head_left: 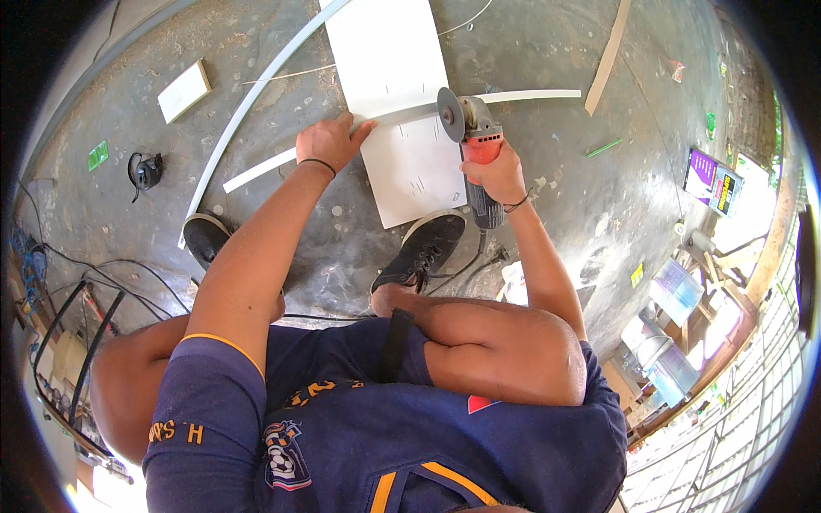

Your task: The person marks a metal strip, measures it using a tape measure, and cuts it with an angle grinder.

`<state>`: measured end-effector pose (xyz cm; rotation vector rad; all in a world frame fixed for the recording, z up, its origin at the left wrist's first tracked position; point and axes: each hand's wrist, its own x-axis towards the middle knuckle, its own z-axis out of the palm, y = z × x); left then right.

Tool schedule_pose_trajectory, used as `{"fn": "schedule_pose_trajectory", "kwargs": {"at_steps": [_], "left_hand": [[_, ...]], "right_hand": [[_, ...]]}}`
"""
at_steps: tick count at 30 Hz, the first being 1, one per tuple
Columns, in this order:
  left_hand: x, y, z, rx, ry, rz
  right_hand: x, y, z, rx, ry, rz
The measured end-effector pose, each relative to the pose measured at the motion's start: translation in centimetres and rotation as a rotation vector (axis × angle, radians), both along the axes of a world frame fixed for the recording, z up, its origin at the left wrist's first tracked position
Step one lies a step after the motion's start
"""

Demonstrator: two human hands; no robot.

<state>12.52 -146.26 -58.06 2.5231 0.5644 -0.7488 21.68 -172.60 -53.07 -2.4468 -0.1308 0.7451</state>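
Observation:
A long narrow white strip (261, 169) lies crosswise over a long white board (409, 175) on the floor. My left hand (329, 141) is closed over the strip beside the board's left edge, its thumb lying along the strip toward the board. In my right hand (498, 173) is an angle grinder (484, 145) with a red and dark body, held by its body. The grinder's round disc (451, 114) stands near the strip, by the board's right edge; whether it touches the strip I cannot tell. Short dark marks show on the board.
A longer pale strip (248, 101) curves across the floor at left. Nearby lie a small white block (184, 91) and a black object (145, 172). A brown strip (609, 56) lies at far right. The grinder's cord (469, 263) runs near my shoe (419, 254).

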Motion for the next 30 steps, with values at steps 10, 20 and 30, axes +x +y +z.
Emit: {"fn": "schedule_pose_trajectory", "kwargs": {"at_steps": [10,20,30], "left_hand": [[-0.31,0.10,-0.76,-0.001,-0.036,0.006],[-0.40,-0.10,-0.83,0.007,-0.093,0.032],[-0.54,-0.04,-1.06,-0.012,-0.108,0.045]], "right_hand": [[0.09,0.40,0.30,0.023,0.001,0.009],[0.10,0.30,0.42,0.015,0.033,-0.007],[0.33,0.59,0.38,0.011,0.035,-0.020]]}}
